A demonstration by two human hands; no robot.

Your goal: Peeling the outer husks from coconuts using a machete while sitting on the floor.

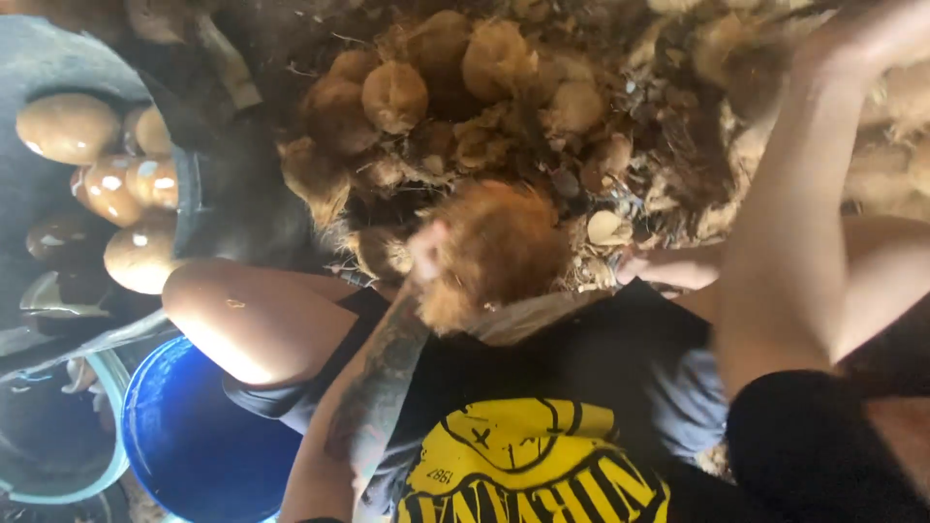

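Observation:
My left hand (426, 254), on a tattooed forearm, grips a hairy reddish-brown coconut (499, 247) above my lap, near my bare left knee (254, 320). The coconut is blurred. My right arm is raised at the right of the view. My right hand (872, 34) reaches the top right corner and is partly cut off by the frame edge, so whatever it may hold is hidden. I wear a black shirt with a yellow print.
A pile of fibrous coconuts (436, 87) and loose husk scraps (620, 184) lies in front of me. At the left a dark basin (39, 68) holds smooth peeled brown coconuts (68, 126). A blue bucket (194, 436) and a pale tub (58, 446) stand beside my knee.

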